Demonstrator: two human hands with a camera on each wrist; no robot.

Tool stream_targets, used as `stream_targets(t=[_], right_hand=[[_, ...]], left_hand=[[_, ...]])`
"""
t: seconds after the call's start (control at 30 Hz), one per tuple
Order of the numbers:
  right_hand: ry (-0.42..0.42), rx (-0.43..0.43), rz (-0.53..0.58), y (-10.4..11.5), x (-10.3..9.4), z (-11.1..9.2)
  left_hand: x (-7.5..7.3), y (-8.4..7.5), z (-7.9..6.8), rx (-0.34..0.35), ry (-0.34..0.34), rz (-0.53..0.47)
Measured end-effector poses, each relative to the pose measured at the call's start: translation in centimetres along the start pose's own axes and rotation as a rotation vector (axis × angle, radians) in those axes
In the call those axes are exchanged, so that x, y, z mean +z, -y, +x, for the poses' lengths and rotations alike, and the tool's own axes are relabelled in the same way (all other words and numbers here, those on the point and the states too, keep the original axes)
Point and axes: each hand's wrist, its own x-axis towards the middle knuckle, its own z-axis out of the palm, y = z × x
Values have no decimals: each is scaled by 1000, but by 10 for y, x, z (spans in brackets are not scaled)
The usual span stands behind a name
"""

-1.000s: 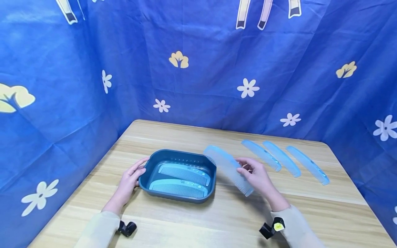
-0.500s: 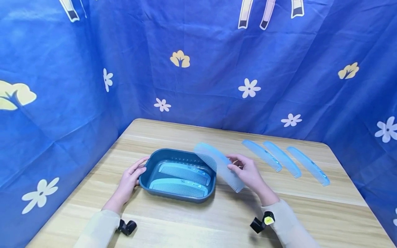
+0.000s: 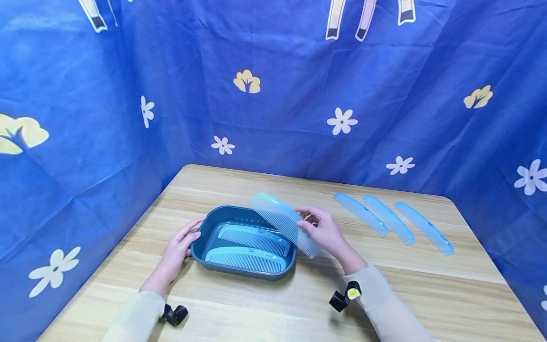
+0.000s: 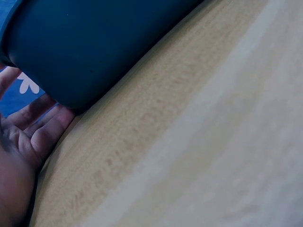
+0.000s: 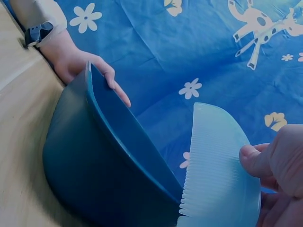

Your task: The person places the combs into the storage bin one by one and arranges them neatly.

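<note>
Since the earlier frames, the right hand and the comb it carries have moved toward nine o'clock, and the comb now overlaps more of the bin; the left hand and the bin have kept their places. The right thumb and fingers are clamped on the comb's curved spine, and the comb slants from eleven o'clock down to five, teeth facing about eight o'clock, above the bin's rim between twelve and three. Whether it touches that rim I cannot tell. The left hand grips the bin's end at nine o'clock, thumb at the rim, other fingers against the outer wall. Inside, a far comb and a near comb lie side by side. Toward two o'clock from the bin, three loose combs lie roughly parallel on the tabletop. A blue curtain with white flowers hangs behind.
</note>
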Motion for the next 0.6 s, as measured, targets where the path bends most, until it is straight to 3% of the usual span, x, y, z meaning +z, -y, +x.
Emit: stream_targets(t=[0.4,0.6], right_hand=[[22,19,20,13,25,14],[42,-37,21,19,33,20]], left_hand=[[3,0,-1,2,-7,1],[3,-1,-1,6,-14,-4]])
